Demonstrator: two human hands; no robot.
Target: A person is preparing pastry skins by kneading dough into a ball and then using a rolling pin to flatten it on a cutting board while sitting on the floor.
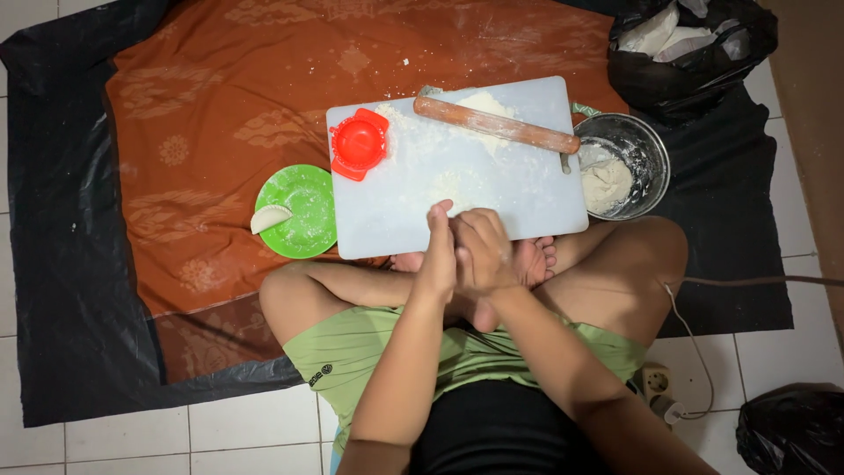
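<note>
Both hands meet at the near edge of the floured cutting board (457, 176): the left hand (437, 259) and right hand (482, 255) press together, their grip clenched on something hidden. One folded dumpling (268, 217) already lies on the green plate (303, 233) left of the board; flour remains in the metal bowl (646, 145) right of it.

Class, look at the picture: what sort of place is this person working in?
Probably a home floor set up for making dough: a floured cutting board with a rolling pin lies on a cloth spread over white tiles.
</note>
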